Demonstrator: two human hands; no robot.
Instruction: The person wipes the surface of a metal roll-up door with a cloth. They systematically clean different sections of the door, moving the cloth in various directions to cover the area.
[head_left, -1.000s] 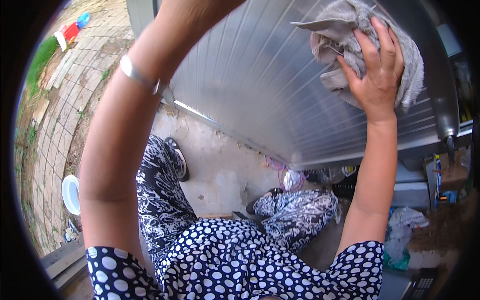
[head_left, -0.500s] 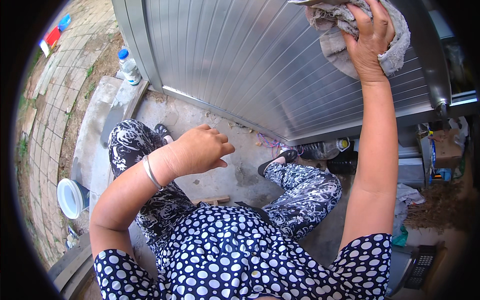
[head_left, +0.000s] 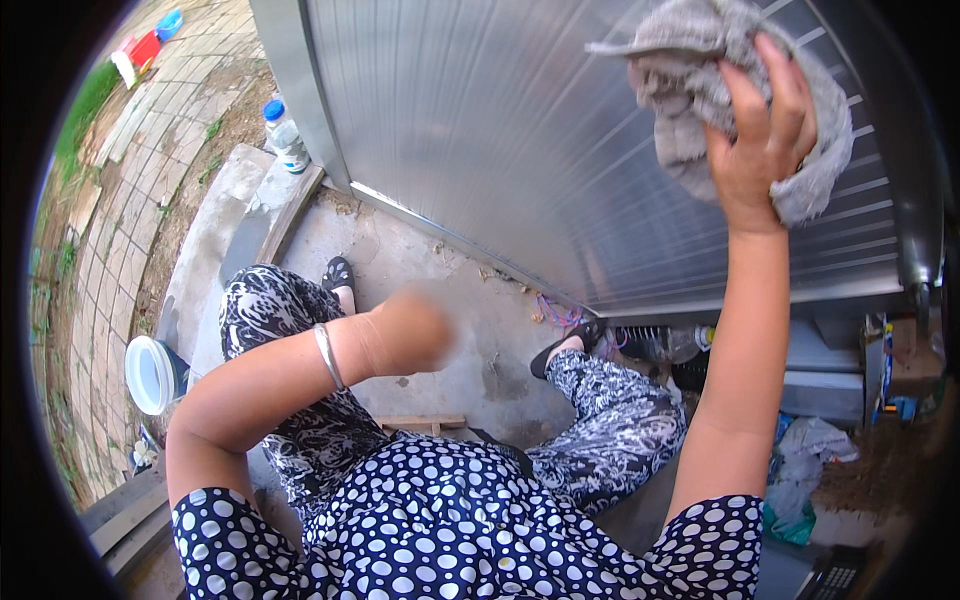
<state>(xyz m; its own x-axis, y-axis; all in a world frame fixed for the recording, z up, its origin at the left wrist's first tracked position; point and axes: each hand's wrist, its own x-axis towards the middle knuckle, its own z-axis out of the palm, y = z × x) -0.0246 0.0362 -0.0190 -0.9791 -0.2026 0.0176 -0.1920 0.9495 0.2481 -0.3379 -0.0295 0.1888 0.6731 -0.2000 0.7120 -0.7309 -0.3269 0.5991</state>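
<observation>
Against the upper right part of a grey ribbed metal door panel (head_left: 480, 130), my right hand (head_left: 760, 160) presses a bunched grey cloth (head_left: 690, 85). Its fingers spread over the cloth and bend into the folds. One fold hangs past the wrist. My left hand (head_left: 405, 330) hovers over the concrete floor between my knees, apart from the panel, with a silver bangle (head_left: 328, 355) on its wrist. Motion blur smears its fingers, so their shape is lost. I see nothing sticking out of it.
A blue-capped plastic bottle (head_left: 286, 138) stands on the concrete step (head_left: 205, 225) beside the door frame. Further left is a white-rimmed bucket (head_left: 150, 375). Bottles (head_left: 675, 343), a crumpled plastic bag (head_left: 805, 465) and boxes crowd the right side. A wood piece (head_left: 430, 421) lies on the floor.
My right hand and the cloth have come lower and slightly right in the picture. My left hand, loosely curled before, is now blurred and a little lower. The view has shifted slightly.
</observation>
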